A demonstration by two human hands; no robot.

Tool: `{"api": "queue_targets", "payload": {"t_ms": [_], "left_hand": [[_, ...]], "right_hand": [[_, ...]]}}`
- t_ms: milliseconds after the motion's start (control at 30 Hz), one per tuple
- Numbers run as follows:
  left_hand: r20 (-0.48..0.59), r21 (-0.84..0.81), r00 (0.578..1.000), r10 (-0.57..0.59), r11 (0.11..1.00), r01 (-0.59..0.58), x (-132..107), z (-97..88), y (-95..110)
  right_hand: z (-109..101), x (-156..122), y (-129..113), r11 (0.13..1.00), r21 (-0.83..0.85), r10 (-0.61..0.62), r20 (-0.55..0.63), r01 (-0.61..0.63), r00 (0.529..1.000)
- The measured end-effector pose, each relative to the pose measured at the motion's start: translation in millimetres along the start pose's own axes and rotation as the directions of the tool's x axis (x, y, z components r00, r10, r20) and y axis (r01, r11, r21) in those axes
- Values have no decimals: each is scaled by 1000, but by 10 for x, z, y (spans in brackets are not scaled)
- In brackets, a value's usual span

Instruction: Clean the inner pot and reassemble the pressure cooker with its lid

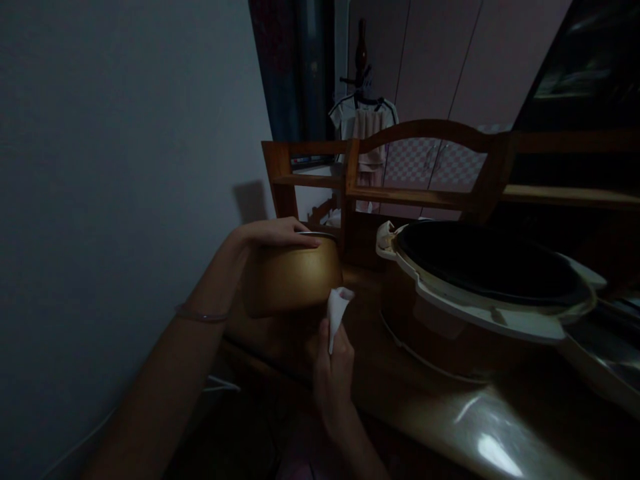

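My left hand (280, 233) grips the rim of a gold inner pot (295, 277), fingers over its upper edge. The pot is tilted and held above the table near the wall. Just below its right side, my right hand (336, 373) pinches a folded white tissue (337, 310), whose top reaches close to the pot's lower edge. I cannot tell whether tissue and pot touch. To the right stands the rice cooker body (435, 333), its lid not in view over the dark round opening and its rim pale and worn.
A wooden shelf frame (420, 193) runs along the back of the glossy table (450, 427). At the left rises a plain wall (125, 167). Behind the shelf, clothes (367, 127) hang on a stand before a pink cupboard (440, 73). A white cable (223, 383) hangs below the table edge.
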State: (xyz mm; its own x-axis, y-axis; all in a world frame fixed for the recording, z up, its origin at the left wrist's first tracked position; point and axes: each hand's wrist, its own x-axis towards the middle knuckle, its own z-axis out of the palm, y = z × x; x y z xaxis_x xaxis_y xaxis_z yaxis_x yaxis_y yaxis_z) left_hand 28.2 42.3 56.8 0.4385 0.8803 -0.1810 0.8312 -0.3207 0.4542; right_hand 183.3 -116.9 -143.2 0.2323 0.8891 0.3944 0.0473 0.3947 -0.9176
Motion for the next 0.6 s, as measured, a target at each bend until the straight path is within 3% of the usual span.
{"api": "queue_targets", "payload": {"t_ms": [133, 267, 300, 433, 600], "left_hand": [[-4, -2, 1000, -15, 1000, 15, 7, 11, 13], [-5, -40, 1000, -13, 999, 12, -20, 27, -3], [-1, -52, 1000, -11, 999, 11, -32, 32, -6], [6, -78, 1000, -15, 997, 15, -78, 50, 2], [11, -58, 1000, -12, 998, 12, -86, 56, 19]], "right_hand": [[-81, -10, 87, 963, 194, 189, 5, -187, 982], [-205, 206, 193, 856, 325, 450, -88, -402, 888], [-225, 280, 212, 853, 321, 463, -100, -412, 881], [-212, 467, 236, 888, 311, 365, -27, -339, 931], [-101, 356, 201, 922, 285, 251, 80, -263, 965]]}}
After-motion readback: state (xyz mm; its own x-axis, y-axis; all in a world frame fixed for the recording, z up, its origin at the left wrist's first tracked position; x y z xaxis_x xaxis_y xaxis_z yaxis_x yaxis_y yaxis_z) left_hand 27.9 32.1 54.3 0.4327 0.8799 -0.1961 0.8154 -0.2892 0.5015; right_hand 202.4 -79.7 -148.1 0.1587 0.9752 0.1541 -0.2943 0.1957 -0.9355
